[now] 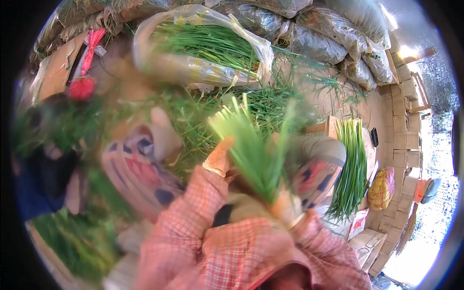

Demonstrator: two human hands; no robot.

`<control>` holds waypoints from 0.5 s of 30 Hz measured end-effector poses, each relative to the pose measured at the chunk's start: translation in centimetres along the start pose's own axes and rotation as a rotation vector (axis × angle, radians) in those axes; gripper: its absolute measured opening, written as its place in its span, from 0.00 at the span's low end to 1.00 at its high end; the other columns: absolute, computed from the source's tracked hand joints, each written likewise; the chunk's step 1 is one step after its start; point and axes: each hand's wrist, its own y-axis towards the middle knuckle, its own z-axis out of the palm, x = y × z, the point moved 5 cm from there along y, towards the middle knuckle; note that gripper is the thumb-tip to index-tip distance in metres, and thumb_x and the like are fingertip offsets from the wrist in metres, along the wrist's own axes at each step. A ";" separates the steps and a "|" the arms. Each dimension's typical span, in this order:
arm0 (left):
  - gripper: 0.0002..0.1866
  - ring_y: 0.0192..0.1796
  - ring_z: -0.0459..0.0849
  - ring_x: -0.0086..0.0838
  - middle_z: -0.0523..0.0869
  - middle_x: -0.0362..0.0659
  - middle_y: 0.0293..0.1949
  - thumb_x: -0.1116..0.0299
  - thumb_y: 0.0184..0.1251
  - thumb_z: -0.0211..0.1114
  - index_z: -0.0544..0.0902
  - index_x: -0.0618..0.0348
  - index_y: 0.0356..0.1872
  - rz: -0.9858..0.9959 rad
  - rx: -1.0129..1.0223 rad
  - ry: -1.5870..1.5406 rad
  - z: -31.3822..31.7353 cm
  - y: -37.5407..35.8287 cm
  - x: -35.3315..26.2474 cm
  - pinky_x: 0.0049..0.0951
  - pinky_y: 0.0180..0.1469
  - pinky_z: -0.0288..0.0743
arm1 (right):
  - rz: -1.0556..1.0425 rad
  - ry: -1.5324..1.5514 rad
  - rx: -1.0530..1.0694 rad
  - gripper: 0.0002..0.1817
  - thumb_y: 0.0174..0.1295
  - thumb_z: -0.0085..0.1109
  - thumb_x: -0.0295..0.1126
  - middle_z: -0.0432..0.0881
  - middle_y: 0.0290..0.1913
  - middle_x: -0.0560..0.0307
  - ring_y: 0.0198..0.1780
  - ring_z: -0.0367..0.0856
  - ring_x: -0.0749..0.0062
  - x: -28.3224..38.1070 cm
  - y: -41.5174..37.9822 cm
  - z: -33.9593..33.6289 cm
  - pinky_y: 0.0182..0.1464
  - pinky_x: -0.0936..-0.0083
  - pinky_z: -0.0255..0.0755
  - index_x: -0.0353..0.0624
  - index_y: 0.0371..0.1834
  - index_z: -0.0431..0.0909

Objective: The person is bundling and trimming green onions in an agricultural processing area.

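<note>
A bunch of long green chives (263, 159) is in front of my body, blurred by motion, its pale cut ends tilted up and to the left. My left hand (219, 158), in an orange glove, is closed around the bunch near those pale ends; part of its fingers is hidden behind the stalks. Lower down, my right hand (286, 208) is closed at the leafy end, smeared by motion. Loose green leaves (193, 125) litter the ground beyond my hands, between my knees.
An open plastic bag (193, 63) of chives lies ahead, before stacked full bags (314, 41). To the right, chives (349, 164) lie in a neat row near a yellow sack (382, 188) and a brick wall (400, 140). Red ties (92, 53) hang by cardboard at left.
</note>
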 end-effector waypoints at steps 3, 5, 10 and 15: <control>0.31 0.50 0.78 0.43 0.80 0.49 0.49 0.43 0.60 0.55 0.73 0.58 0.56 0.018 -0.029 -0.111 -1.0 0.6 -0.3 0.44 0.54 0.71 | -0.061 -0.296 0.047 0.25 0.57 0.48 0.38 0.75 0.53 0.41 0.19 0.75 0.68 0.4 0.2 1.5 0.20 0.71 0.71 0.37 0.56 0.69; 0.31 0.49 0.79 0.43 0.80 0.49 0.48 0.44 0.58 0.58 0.74 0.58 0.54 0.040 0.002 -0.178 -1.2 1.2 -0.6 0.44 0.54 0.71 | -0.145 -0.437 -0.075 0.24 0.57 0.49 0.39 0.73 0.56 0.43 0.18 0.74 0.67 0.9 0.2 1.2 0.21 0.71 0.71 0.36 0.54 0.71; 0.33 0.52 0.77 0.43 0.78 0.49 0.52 0.47 0.55 0.63 0.70 0.55 0.59 0.051 0.165 -0.246 -3.1 3.7 -0.3 0.45 0.56 0.70 | -0.335 -0.470 -0.269 0.20 0.58 0.48 0.40 0.73 0.57 0.48 0.23 0.74 0.61 2.7 0.2 -0.3 0.25 0.69 0.70 0.37 0.47 0.76; 0.44 0.59 0.72 0.43 0.71 0.49 0.60 0.51 0.50 0.68 0.58 0.49 0.68 0.114 0.341 -0.252 -0.7 3.4 -2.0 0.47 0.61 0.66 | -0.352 -0.400 -0.227 0.27 0.54 0.50 0.37 0.76 0.32 0.39 0.24 0.73 0.59 3.3 -0.2 -0.1 0.26 0.66 0.70 0.40 0.59 0.68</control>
